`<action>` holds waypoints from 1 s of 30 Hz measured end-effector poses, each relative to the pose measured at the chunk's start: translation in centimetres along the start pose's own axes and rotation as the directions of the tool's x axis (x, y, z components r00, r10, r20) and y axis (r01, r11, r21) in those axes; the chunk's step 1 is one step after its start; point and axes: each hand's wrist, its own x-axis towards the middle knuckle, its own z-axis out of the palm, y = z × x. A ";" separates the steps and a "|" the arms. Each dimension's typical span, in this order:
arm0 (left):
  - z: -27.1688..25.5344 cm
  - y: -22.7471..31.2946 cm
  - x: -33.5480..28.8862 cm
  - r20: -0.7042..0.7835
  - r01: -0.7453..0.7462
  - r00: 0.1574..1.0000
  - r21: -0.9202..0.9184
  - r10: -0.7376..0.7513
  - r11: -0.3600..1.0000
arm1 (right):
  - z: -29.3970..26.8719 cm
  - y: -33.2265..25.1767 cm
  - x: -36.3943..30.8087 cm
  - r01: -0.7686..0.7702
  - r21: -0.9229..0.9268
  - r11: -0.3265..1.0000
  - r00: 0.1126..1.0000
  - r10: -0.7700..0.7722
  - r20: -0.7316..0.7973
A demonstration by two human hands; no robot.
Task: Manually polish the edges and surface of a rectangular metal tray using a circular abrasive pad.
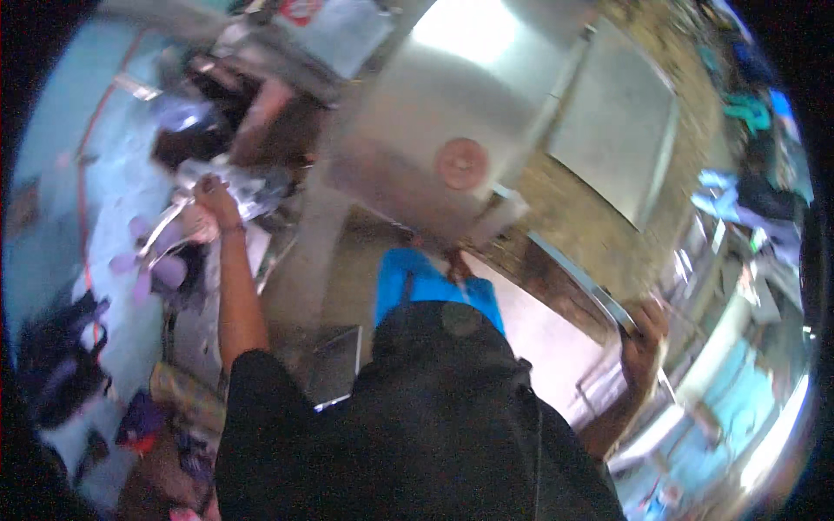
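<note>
Right grip (644,337) holds strip (600,296) (pale; blurred).

A broad, silvery metal tabletop (391,130) fills the upper middle, a white glare spreading across its far end. On it, close to the near right corner, lies a round reddish disc (462,163). Just beside the tabletop runs the brown floor (569,217), bearing a flat grey metal panel (617,113). Closer to the person, a pale pink sheet (547,334), blurred, seems to rest there too.
</note>
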 end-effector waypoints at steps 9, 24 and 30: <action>9.0 34.6 -36.0 0.961 -0.457 0.114 -0.175 0.253 0.872 | 0.3 0.3 -0.3 -0.011 0.092 0.996 0.999 0.014 -0.030; 14.7 30.1 -41.1 0.964 -0.798 0.149 -0.015 0.222 0.603 | 0.5 0.3 -1.1 0.065 0.054 0.996 0.997 -0.062 -0.047; 15.7 29.7 -41.8 0.974 -0.880 0.149 0.053 0.169 0.472 | 0.7 0.6 -0.9 0.064 0.058 0.996 0.997 -0.062 -0.039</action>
